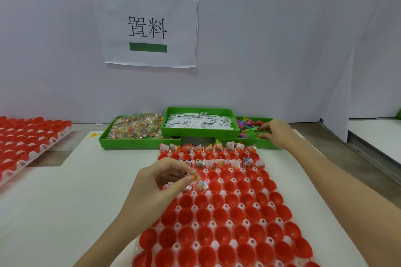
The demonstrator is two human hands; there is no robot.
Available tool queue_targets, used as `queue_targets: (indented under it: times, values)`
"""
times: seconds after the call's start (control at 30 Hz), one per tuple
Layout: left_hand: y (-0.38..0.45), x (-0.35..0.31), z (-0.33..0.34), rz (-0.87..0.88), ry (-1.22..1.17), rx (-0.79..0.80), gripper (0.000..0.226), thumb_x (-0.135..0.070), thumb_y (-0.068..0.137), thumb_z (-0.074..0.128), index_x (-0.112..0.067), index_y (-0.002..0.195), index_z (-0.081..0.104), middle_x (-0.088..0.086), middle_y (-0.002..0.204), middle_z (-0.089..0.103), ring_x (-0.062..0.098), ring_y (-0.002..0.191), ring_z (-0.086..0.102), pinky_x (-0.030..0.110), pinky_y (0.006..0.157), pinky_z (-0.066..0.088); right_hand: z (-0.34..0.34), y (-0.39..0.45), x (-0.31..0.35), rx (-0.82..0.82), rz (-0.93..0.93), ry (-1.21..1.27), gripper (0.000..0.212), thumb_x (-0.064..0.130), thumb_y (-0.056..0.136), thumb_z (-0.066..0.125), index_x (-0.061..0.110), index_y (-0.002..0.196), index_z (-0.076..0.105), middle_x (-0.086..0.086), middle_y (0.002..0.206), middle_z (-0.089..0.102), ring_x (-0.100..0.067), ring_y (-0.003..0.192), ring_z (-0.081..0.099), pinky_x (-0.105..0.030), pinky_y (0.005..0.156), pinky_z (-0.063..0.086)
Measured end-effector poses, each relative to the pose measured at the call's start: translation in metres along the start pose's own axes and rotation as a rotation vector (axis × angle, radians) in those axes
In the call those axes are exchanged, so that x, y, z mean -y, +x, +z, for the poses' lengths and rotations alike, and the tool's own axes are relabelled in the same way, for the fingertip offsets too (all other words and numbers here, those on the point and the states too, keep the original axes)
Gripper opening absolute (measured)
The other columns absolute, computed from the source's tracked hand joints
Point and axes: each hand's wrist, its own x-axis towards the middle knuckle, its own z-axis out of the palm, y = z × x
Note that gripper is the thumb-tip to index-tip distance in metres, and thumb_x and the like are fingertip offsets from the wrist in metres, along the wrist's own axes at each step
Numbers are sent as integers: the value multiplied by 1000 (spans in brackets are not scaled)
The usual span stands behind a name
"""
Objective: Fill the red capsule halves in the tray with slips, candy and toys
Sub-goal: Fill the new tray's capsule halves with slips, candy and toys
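Two far rows of red plastic capsule halves [219,149] already stuffed with paper slips, candy and tiny toys. One more half filled at the left end of the third row [201,186]. All the near rows still bare and red inside, so only a small part done and lots left to fill.

All of it sitting in a see-through bumpy plastic tray [195,245] on a white sheet.

Left hand [165,182] over the tray's left edge, fingers curled, pinching small clear candy packets [193,176] right beside that last filled half. Probably about to drop one in the next cup.

Right hand [275,134] stretched out to the green plastic bin of bright little toys [249,125], fingertips down among them. Can't tell if anything grabbed yet.

In the middle, a green bin of white paper slips [195,122]. To its left, a green bin of wrapped colourful candy [134,127].

Far off on the left, another tray of red halves [28,136], waiting.
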Motion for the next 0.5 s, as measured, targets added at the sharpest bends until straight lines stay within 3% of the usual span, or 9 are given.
queue_targets:
  times: [0.1, 0.2, 0.27, 0.33, 0.43, 0.5]
  values:
    - [0, 1, 0, 1, 4, 3, 13, -21, 82, 81, -32, 89, 78, -4, 90, 78, 15, 85, 74, 16, 76, 56, 4, 7, 2, 17, -3, 9, 34, 26, 96, 70, 12, 126, 71, -11, 133, 67, -29, 120, 63, -36, 98, 48]
    - [1, 2, -1, 0, 6, 1, 16, -18, 83, 81, -32, 89, 78, -3, 91, 78, 16, 86, 75, 17, 76, 57, 3, 12, 0, 9, 22, 74, 14, 20, 91, 76, 14, 104, 77, -10, 123, 70, -27, 113, 63, -31, 88, 46]
    - [1, 2, -1, 5, 11, -6, 16, -17, 83, 81, -32, 89, 78, -4, 91, 78, 15, 85, 74, 17, 76, 56, 1, 12, -2, 25, 31, 132, 4, 17, 89, 78, 17, 88, 74, -8, 116, 71, -23, 104, 63, -31, 86, 46]
    - [1, 1, 0, 5, 9, -8, 17, -15, 83, 82, -31, 88, 78, -3, 91, 78, 14, 84, 74, 16, 76, 56, 0, 12, -3, 40, 22, 164, 10, 18, 89, 78, 19, 82, 71, -7, 108, 73, -17, 91, 60, -30, 81, 46]
    - [1, 2, 0, 3, 20, -12, 19, -12, 84, 82, -30, 88, 78, -3, 90, 78, 15, 84, 74, 16, 75, 56, 0, 10, -6, 46, 15, 165, 8, 19, 91, 76, 15, 86, 72, -9, 107, 74, -17, 87, 60, -28, 78, 45]
    - [1, 2, -1, 0, 17, -12, 19, -13, 84, 82, -31, 88, 79, -4, 90, 78, 14, 84, 74, 16, 75, 56, -2, 9, -7, 58, -1, 141, 13, 24, 92, 75, 12, 98, 76, -6, 114, 71, -19, 96, 61, -30, 83, 47]
